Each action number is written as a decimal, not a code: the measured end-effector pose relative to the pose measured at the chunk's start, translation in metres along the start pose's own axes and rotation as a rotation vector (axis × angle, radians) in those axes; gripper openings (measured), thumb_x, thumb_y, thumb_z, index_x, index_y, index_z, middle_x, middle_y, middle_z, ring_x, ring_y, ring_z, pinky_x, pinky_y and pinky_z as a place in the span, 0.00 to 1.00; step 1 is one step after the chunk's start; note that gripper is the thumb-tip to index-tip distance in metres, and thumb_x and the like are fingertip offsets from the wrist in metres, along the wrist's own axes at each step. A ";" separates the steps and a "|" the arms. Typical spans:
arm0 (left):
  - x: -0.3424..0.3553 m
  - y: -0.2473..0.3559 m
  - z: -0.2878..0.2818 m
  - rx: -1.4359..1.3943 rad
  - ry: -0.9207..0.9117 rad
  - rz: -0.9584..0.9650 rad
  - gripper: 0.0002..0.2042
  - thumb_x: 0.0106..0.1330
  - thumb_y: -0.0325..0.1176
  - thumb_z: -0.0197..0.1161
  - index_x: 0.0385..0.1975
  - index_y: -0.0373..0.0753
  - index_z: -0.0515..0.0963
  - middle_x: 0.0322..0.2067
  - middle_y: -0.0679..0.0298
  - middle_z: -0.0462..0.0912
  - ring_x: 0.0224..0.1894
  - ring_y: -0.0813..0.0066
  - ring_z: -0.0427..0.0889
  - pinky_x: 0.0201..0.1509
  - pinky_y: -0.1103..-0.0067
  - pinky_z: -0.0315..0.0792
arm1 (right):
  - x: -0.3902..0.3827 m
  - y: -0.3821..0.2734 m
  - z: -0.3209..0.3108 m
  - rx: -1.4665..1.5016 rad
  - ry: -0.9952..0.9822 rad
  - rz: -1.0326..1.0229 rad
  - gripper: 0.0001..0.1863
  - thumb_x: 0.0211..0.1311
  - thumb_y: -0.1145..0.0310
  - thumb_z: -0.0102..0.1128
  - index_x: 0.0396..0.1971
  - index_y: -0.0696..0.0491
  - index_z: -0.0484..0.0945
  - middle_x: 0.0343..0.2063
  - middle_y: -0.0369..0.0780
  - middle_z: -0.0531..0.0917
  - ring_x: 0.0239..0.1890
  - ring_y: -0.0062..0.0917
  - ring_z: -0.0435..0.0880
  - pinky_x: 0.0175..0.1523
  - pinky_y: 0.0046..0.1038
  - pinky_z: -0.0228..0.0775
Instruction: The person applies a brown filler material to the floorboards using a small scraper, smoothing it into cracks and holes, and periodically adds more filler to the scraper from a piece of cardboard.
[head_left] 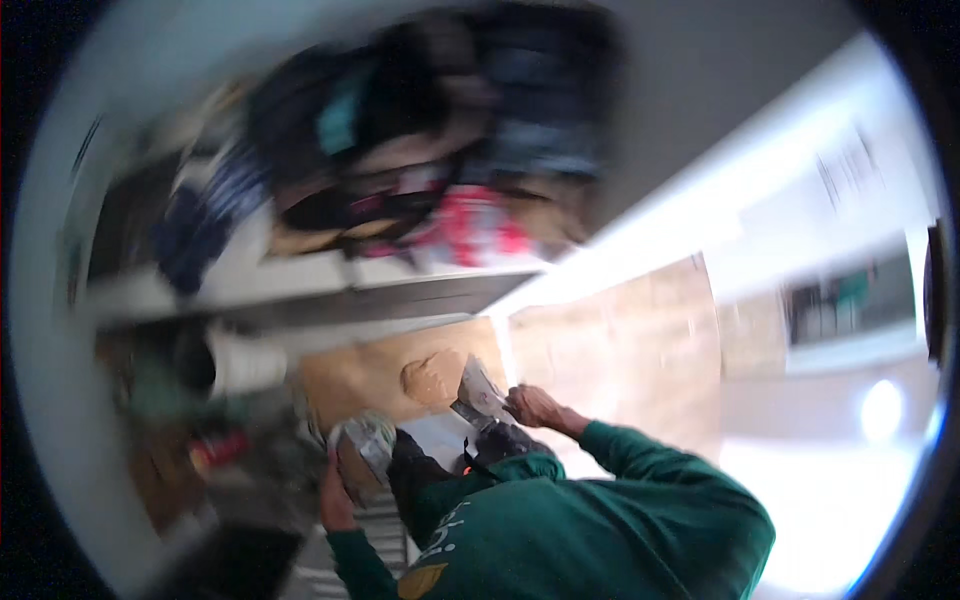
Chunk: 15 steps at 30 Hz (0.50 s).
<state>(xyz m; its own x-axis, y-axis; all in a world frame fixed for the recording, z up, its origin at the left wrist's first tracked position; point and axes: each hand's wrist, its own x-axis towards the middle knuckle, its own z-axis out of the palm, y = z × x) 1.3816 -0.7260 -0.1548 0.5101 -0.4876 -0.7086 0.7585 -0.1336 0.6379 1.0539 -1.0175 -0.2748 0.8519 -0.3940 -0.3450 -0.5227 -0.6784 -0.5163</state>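
Observation:
My right hand (536, 406) is closed round the handle of a flat-bladed trowel (478, 390), its grey blade pointing left over the floor. My left hand (335, 492) grips the side of a container (362, 462) with brown contents and a pale, plastic-looking rim; blur hides its exact kind. A smooth mound of brown paste (432, 378) lies on a tan surface (340, 375) just ahead of the blade. Beneath the trowel, a white patch (440, 432) shows beside my dark-clad knees.
Above the far edge runs a white shelf (430, 285) heaped with clothes and bags (400, 130). To the left are a white bucket (245, 362) lying tilted and blurred clutter with a red item (220, 450). A white upright edge (640, 235) rises at the right, beside a tan tiled floor (610, 340).

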 end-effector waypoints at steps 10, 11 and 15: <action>-0.016 -0.079 0.128 0.275 -0.667 -0.536 0.27 0.76 0.48 0.45 0.66 0.35 0.63 0.60 0.56 0.70 0.60 0.69 0.69 0.65 0.76 0.61 | -0.291 0.102 0.065 0.265 0.438 0.949 0.16 0.56 0.60 0.53 0.22 0.58 0.81 0.25 0.53 0.83 0.31 0.50 0.83 0.37 0.47 0.76; -0.012 -0.088 0.150 0.385 -0.507 -0.542 0.27 0.76 0.49 0.44 0.66 0.35 0.62 0.59 0.57 0.70 0.59 0.69 0.70 0.64 0.77 0.63 | -0.316 0.093 0.058 0.353 0.481 1.075 0.17 0.59 0.59 0.53 0.26 0.60 0.80 0.29 0.55 0.82 0.34 0.50 0.82 0.40 0.47 0.75; -0.010 -0.111 0.205 0.768 -0.700 -0.518 0.28 0.73 0.52 0.48 0.64 0.39 0.63 0.56 0.60 0.73 0.54 0.67 0.75 0.57 0.74 0.71 | -0.409 0.060 0.122 0.484 0.774 1.533 0.21 0.63 0.54 0.53 0.34 0.61 0.79 0.35 0.57 0.81 0.41 0.53 0.80 0.47 0.49 0.72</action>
<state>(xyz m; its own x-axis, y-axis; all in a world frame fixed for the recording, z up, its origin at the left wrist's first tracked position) 1.2093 -0.8835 -0.1564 -0.3072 -0.5598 -0.7696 0.2422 -0.8280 0.5057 0.6704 -0.8214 -0.2607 -0.6137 -0.7057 -0.3540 -0.6243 0.7082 -0.3295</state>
